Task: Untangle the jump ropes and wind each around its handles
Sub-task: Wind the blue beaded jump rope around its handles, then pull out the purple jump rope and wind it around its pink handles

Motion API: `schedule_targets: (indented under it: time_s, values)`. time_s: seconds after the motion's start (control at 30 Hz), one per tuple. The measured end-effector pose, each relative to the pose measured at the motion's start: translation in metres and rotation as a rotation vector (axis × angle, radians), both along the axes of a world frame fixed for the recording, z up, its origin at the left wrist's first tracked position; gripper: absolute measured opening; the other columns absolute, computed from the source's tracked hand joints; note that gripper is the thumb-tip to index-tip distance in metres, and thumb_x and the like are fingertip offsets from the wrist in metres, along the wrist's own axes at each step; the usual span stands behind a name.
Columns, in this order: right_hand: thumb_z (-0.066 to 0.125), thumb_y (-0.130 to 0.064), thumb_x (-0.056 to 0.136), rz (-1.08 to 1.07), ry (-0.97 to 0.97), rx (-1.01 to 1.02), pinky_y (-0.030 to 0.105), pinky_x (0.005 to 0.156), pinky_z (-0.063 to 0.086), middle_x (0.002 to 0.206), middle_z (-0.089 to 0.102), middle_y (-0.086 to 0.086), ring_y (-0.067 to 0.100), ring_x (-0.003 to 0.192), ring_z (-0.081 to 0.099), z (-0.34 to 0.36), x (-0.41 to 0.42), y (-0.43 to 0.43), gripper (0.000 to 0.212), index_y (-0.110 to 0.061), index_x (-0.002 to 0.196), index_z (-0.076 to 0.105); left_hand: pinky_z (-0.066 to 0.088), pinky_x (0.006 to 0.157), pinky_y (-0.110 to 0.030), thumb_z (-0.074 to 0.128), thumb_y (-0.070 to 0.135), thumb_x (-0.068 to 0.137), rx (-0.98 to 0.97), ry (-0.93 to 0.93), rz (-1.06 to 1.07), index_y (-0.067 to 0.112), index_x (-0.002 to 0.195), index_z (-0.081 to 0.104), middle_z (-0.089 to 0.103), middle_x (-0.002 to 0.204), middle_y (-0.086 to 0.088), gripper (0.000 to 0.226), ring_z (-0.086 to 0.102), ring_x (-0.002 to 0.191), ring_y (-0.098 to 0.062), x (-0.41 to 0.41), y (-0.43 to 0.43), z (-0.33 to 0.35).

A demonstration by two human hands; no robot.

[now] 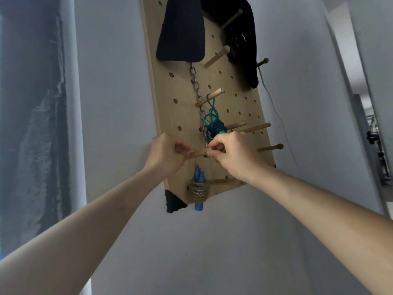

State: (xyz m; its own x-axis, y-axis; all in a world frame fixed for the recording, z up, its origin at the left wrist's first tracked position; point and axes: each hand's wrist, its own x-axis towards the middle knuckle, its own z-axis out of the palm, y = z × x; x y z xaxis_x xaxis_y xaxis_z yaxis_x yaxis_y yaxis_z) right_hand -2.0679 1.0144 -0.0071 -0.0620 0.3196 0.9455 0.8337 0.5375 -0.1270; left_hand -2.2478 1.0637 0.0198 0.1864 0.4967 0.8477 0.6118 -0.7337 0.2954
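A wooden peg (198,153) on the pegboard (180,116) is pinched by the fingers of both the left hand (168,153) and right hand (231,155), seemingly for repositioning, while the wound teal rope (214,124) hangs above and the blue-handled rope (199,188) below.

The pegboard (180,111) is pale tan wood dotted with rows of dark round holes. Above the fingers (214,145) hangs a teal rope (214,124) beside a grey metal chain (196,86). Below them, blue handles (199,177) are wound in tan cord (198,191). The peg (198,153) between the fingers is light wood. The wall (212,241) is greyish white.
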Motion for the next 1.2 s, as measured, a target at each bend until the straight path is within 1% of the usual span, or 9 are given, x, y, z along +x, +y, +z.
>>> schedule_targets:
  time_s: [0.07,0.2,0.3,0.4,0.57,0.67,0.8,0.97,1.2]
  values:
    - [0.073,-0.021,0.087,0.000,0.017,0.000,0.022,0.068,0.053,0.088,0.071,-0.001,0.010,0.077,0.064,-0.001,-0.002,-0.001,0.020,-0.013,0.106,0.074,0.051,0.053,-0.013,0.071,0.005,0.087,0.024,0.034,0.061,0.017,0.092,0.079,0.070,0.069,0.002,0.015,0.066,0.063,-0.010,-0.001,0.000,-0.001]
    - [0.072,-0.018,0.088,0.042,0.054,-0.021,0.028,0.072,0.057,0.089,0.069,0.000,0.011,0.081,0.063,-0.007,-0.003,-0.003,0.017,-0.013,0.104,0.073,0.064,0.069,-0.034,0.071,-0.002,0.085,-0.109,0.019,-0.033,0.013,0.094,0.079,0.074,0.075,-0.004,0.019,0.073,0.069,-0.020,-0.007,0.000,-0.001]
    - [0.072,-0.014,0.088,0.080,0.066,-0.064,0.028,0.076,0.057,0.089,0.068,-0.004,0.008,0.083,0.063,-0.011,-0.004,-0.004,0.019,-0.015,0.107,0.071,0.061,0.065,-0.034,0.064,-0.008,0.087,-0.143,0.080,-0.050,0.005,0.107,0.076,0.069,0.073,-0.001,0.026,0.067,0.064,-0.018,-0.013,-0.001,0.000]
    - [0.072,-0.012,0.087,0.105,0.086,-0.126,0.023,0.078,0.054,0.092,0.065,-0.008,0.005,0.084,0.062,-0.018,-0.003,-0.003,0.037,-0.020,0.122,0.065,0.056,0.061,-0.028,0.063,-0.007,0.087,-0.080,0.107,0.003,0.007,0.116,0.071,0.071,0.075,0.001,0.032,0.066,0.061,-0.013,-0.021,-0.009,-0.002]
    - [0.074,-0.010,0.086,0.134,0.130,-0.164,0.010,0.071,0.047,0.101,0.064,-0.004,0.004,0.087,0.061,-0.038,0.006,-0.016,0.055,-0.022,0.135,0.055,0.061,0.080,-0.036,0.071,0.006,0.084,0.002,0.127,0.011,0.023,0.110,0.074,0.075,0.080,0.009,0.032,0.070,0.073,-0.009,-0.034,-0.035,-0.028]
    - [0.074,-0.011,0.086,0.105,0.105,-0.180,0.008,0.071,0.048,0.102,0.063,-0.005,0.003,0.088,0.060,-0.062,0.017,-0.039,0.051,-0.023,0.133,0.056,0.060,0.077,-0.029,0.075,0.009,0.081,-0.025,0.246,-0.049,0.027,0.110,0.075,0.075,0.081,0.012,0.034,0.068,0.069,0.000,-0.033,-0.051,-0.067]
    - [0.076,-0.009,0.083,0.053,0.023,-0.195,0.017,0.074,0.052,0.094,0.065,-0.009,0.004,0.083,0.062,-0.105,0.032,-0.072,0.034,-0.019,0.114,0.069,0.055,0.071,-0.019,0.078,0.022,0.083,-0.079,0.406,-0.160,0.031,0.112,0.072,0.073,0.081,0.021,0.031,0.067,0.068,0.001,-0.018,-0.065,-0.121]
    - [0.076,-0.011,0.083,0.025,-0.008,-0.409,0.018,0.073,0.053,0.083,0.072,-0.014,0.002,0.079,0.066,-0.182,0.060,-0.116,0.015,-0.021,0.094,0.077,0.058,0.073,-0.027,0.076,0.030,0.086,-0.231,0.477,-0.329,0.032,0.111,0.072,0.073,0.083,0.016,0.025,0.068,0.069,-0.001,0.022,-0.066,-0.193]
    - [0.075,-0.019,0.085,-0.110,0.145,-0.875,0.011,0.069,0.047,0.078,0.071,-0.015,0.000,0.078,0.064,-0.327,0.122,-0.154,0.012,-0.030,0.091,0.076,0.057,0.076,-0.031,0.075,0.036,0.084,-0.503,0.595,-0.505,0.034,0.105,0.072,0.072,0.079,0.016,0.022,0.067,0.070,0.001,0.094,-0.065,-0.333]
